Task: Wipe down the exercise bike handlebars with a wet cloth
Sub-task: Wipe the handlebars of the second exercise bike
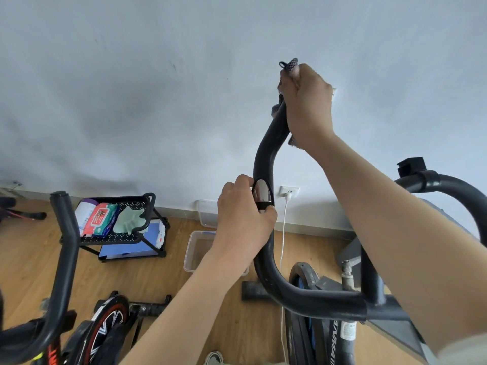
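Observation:
A black padded handlebar (266,154) of the exercise bike rises in a curve from the bike's frame at lower right. My right hand (307,101) grips its upper end through a dark patterned cloth (289,65), whose corners stick out above and below my fist. My left hand (243,214) grips the same bar lower down, beside a shiny metal sensor plate (262,191). The opposite handlebar (453,187) curves at the right edge.
A second bike's handlebar (64,246) and red-rimmed flywheel (105,325) stand at lower left. A black mesh rack (118,222) holds wipes and a green cloth. A clear plastic tub (195,248) sits on the wood floor. A white charger cable (283,233) hangs from a wall socket.

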